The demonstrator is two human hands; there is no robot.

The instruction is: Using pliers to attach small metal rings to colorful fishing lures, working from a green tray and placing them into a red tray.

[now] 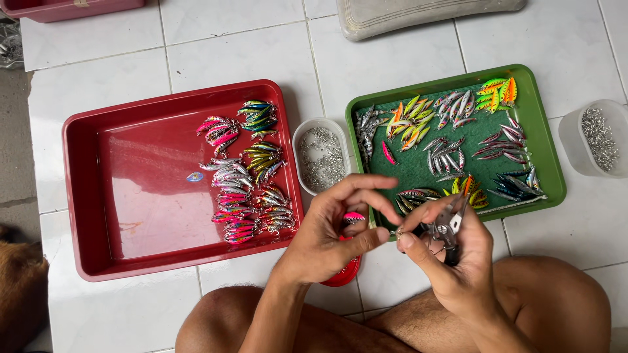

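My left hand pinches a small pink fishing lure between thumb and fingers. My right hand grips small metal pliers, whose tip meets the lure at a tiny metal ring. Both hands hover over the near-left corner of the green tray, above my crossed legs. A red lid-like dish lies partly hidden under my left hand.
A red tray on the left holds rows of coloured lures. The green tray holds sorted lure groups. Clear tubs of small metal rings sit between the trays and at the right. White tiled floor, grey cushion at the top.
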